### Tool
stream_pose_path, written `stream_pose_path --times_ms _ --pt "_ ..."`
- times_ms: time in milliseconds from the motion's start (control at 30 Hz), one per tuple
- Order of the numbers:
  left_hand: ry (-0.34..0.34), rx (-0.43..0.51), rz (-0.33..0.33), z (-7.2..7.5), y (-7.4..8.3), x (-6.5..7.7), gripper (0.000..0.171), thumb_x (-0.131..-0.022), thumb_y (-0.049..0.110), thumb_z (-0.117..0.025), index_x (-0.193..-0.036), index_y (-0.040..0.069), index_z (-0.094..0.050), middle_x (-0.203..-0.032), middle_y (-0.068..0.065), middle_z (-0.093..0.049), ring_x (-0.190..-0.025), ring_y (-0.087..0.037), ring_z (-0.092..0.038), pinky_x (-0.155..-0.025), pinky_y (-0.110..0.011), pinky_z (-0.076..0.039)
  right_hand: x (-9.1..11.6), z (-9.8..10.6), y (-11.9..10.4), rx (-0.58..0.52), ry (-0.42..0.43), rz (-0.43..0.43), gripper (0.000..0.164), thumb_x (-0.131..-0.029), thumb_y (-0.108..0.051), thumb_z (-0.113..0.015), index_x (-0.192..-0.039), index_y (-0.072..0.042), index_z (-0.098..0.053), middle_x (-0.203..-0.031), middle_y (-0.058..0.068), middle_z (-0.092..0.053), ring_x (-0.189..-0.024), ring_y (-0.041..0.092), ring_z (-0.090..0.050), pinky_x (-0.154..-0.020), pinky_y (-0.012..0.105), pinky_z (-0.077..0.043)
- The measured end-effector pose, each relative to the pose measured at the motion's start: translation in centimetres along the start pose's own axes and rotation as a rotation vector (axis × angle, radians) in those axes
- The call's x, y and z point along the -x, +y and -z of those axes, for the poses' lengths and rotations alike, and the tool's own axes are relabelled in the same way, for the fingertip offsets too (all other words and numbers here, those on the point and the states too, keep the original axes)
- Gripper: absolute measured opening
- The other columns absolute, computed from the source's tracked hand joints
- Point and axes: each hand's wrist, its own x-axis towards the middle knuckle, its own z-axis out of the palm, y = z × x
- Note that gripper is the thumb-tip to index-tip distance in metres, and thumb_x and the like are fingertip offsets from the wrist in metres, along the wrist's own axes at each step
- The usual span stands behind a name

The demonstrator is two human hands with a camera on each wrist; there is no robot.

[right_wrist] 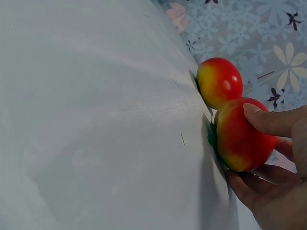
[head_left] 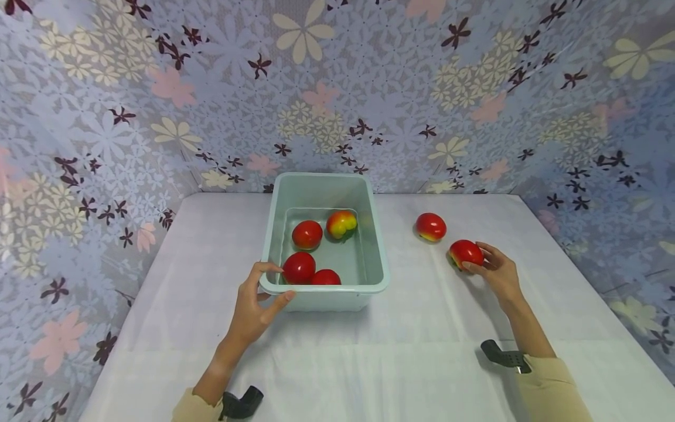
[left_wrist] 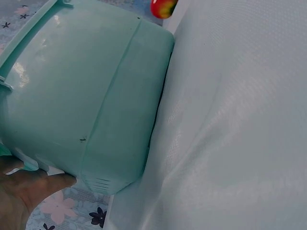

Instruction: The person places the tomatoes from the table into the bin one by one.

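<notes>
My left hand [head_left: 252, 309] grips the front left corner of a pale green plastic bin [head_left: 325, 289], with its index finger over the rim and the thumb at the front wall. In the left wrist view, fingers [left_wrist: 41, 187] touch the bin's outer wall [left_wrist: 62, 96]. Several glossy red tomato-like fruits [head_left: 307, 235] lie inside; one [head_left: 341, 224] shows a yellow, lobed side with green leaves. On the right, my right hand [head_left: 501, 278] holds another red fruit [head_left: 466, 254] between thumb and fingers, at the cloth. Its yellow-and-green end [right_wrist: 223, 143] faces the cloth in the right wrist view.
One more red fruit [head_left: 430, 227] lies on the white-covered table [head_left: 411, 346], between the bin and my right hand. Flowered fabric [head_left: 337, 88] rises behind the table and along both sides.
</notes>
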Motion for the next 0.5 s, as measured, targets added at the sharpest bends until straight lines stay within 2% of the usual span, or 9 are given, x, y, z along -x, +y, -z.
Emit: stream_pose_path --times_ms 300,500 --pt "-0.004 0.008 0.013 0.03 0.11 0.02 0.041 -0.081 0.007 -0.073 -0.117 0.005 -0.053 -0.117 -0.019 -0.059 -0.114 -0.028 -0.056 -0.07 -0.044 -0.06 0.24 0.38 0.22 -0.068 -0.009 -0.057 0.079 -0.089 -0.035 -0.071 -0.153 -0.013 -0.03 -0.158 0.02 -0.026 -0.141 0.043 -0.032 -0.111 0.055 -0.032" --pt "0.0 -0.003 0.014 -0.01 0.04 0.05 0.042 -0.081 0.007 -0.074 -0.117 0.002 -0.053 -0.118 -0.019 -0.059 -0.113 -0.026 -0.056 -0.069 -0.044 -0.06 0.37 0.46 0.02 -0.082 -0.008 -0.054 0.079 -0.089 -0.034 -0.071 -0.153 -0.012 -0.03 -0.158 0.02 -0.027 -0.14 0.043 -0.033 -0.111 0.055 -0.033"
